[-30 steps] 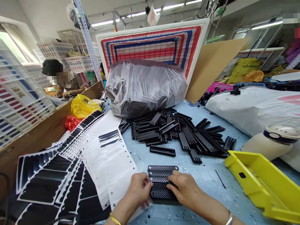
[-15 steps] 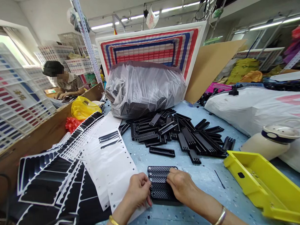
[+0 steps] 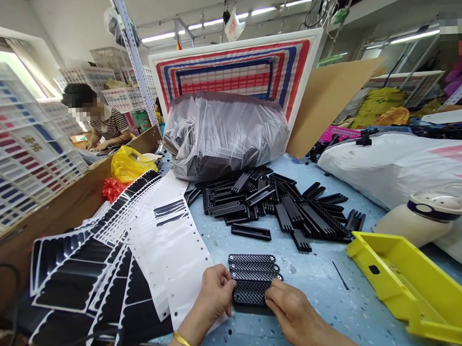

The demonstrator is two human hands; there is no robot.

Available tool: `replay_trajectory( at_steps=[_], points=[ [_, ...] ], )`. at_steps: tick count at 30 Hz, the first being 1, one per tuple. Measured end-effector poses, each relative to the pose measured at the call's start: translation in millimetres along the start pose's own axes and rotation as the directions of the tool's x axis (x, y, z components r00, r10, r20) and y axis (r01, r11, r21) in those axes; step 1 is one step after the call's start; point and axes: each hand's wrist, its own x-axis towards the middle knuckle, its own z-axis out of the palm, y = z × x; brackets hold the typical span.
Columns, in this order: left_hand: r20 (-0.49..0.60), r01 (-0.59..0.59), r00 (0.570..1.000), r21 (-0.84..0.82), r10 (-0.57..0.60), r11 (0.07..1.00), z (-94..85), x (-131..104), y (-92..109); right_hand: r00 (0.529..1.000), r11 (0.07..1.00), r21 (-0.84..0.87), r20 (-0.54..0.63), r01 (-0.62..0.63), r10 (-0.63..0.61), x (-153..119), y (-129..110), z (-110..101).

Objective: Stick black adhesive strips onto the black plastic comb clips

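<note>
Crate (image 3: 26, 146) with red and blue stripes stands far left, behind the wooden board (image 3: 37, 207) along the counter's (image 3: 315, 271) left edge. Co-worker (image 3: 114, 124) sits beyond that board, both hands down low.

Black sheets (image 3: 71, 282) fan over the front left corner, partly overlapping. Red bag (image 3: 114, 189) and yellow bag (image 3: 129, 164) sit up by the left edge. White sheets (image 3: 180, 246) lie just right of the black ones, punched holes along the sides, a few black strips (image 3: 169, 212) on top.

Left hand (image 3: 218, 291): fingers curled, thumb tip on the left end of the row (image 3: 254, 279). Can't tell if it grips. The row is black textured bars side by side, near the counter's front edge, between the hands. Lone bar (image 3: 251, 232) just behind it, pile (image 3: 294, 213) behind that, in front of the clear bag (image 3: 229, 137) at the far edge.

Right hand (image 3: 292, 308): fingers curled, tips touching the row's lower right end. Grip can't be told either.

Thin rod (image 3: 340, 275) right of that, then yellow bin (image 3: 391, 291) at the front right corner. Bottle (image 3: 417, 221) behind the bin, beside the white sack (image 3: 399, 160).
</note>
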Motion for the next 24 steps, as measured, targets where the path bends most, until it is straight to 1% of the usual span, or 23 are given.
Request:
replay_trajectory(
  at_steps=[4,8,17,22,24],
  points=[
    [0.022,0.015,1.000,-0.040,-0.015,0.999,-2.7,-3.7,1.6,0.999,0.999,-0.027,0.038,-0.020,0.021,2.2,1.4,3.2],
    [0.014,0.018,1.000,-0.063,-0.018,0.998,-4.2,-4.7,1.1,0.998,0.999,-0.034,0.056,-0.013,0.015,2.3,0.5,2.7],
    [-0.080,-0.008,0.997,-0.046,0.004,0.999,3.7,0.6,-0.4,0.997,0.999,-0.026,0.078,0.026,-0.024,1.7,-0.5,-2.8],
    [-0.020,0.010,1.000,-0.087,-0.012,0.996,0.5,-2.8,3.6,0.995,0.999,-0.038,0.096,0.025,-0.021,2.5,0.6,-1.3],
    [-0.015,0.010,1.000,-0.099,-0.012,0.995,0.1,-4.1,4.3,0.995,0.999,-0.032,0.101,0.019,-0.016,2.7,0.8,-0.4]
  ],
)
